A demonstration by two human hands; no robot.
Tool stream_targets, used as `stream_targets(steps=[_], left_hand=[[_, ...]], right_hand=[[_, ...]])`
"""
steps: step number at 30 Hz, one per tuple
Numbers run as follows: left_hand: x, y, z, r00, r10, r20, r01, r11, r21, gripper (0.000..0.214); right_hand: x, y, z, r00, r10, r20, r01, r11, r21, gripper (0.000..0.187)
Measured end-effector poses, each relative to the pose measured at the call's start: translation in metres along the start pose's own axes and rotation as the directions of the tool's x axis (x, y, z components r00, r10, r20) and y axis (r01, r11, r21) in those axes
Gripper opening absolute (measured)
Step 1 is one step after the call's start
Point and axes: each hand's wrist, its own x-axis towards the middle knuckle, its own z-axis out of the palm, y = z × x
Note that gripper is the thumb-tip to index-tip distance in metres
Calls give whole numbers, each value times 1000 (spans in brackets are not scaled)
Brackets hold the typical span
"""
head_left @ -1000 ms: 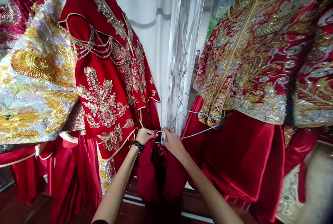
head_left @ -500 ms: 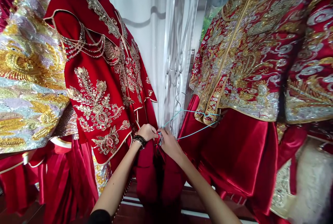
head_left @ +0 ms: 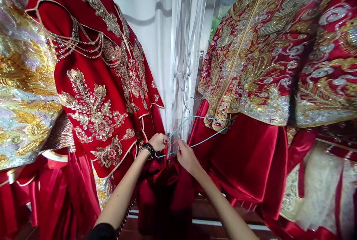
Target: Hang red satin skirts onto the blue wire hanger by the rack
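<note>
Head view: I see my left hand (head_left: 158, 141) and right hand (head_left: 187, 156) both pinched on the blue hanger (head_left: 195, 130), whose long axis runs up-right from them, over the dark red cloth (head_left: 164, 191).

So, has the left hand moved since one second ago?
Cannot tell for sure. The camera itself shifted. Against the white grille, the left hand stays at about the same place, just left of its lower end, by the blue hanger.
</note>
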Motion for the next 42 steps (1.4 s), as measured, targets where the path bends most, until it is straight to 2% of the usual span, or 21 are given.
stream_targets(steps=[4,7,11,18,23,27,31,34,38,40,42], left_hand=[[0,0,0,996,-9,84,24,984,-179,31],[-3,-5,5,995,31,93,-2,957,-289,38],[-7,-11,12,997,35,71,-13,959,-283,36],[-16,-7,18,999,19,36,-8,958,-286,38],[-20,-8,32,997,-42,-58,16,920,-391,40],[-20,-14,44,983,-110,-148,5,819,-574,38],[-22,-12,52,945,-208,-254,-5,764,-645,41],[-27,-5,55,889,-313,-333,5,735,-678,38],[-30,4,55,804,-391,-448,68,809,-584,39],[-30,6,53,786,-389,-480,98,846,-524,40],[-29,6,51,787,-369,-495,90,862,-500,38]], right_hand=[[-5,5,-6,999,-31,-34,32,999,36,39],[-8,7,-14,1000,2,-19,-1,999,44,35],[-15,13,-24,997,69,31,-70,997,24,31],[-27,26,-37,989,145,32,-146,989,9,30],[-39,34,-44,977,211,24,-211,977,8,29],[-45,39,-47,968,239,71,-239,971,-20,29],[-50,45,-50,960,254,116,-253,967,-23,27],[-53,50,-52,959,264,104,-264,964,-17,27],[-56,54,-56,956,277,92,-278,961,-4,26],[-57,54,-59,956,278,92,-280,960,11,26],[-57,53,-63,954,282,106,-286,958,21,26]])
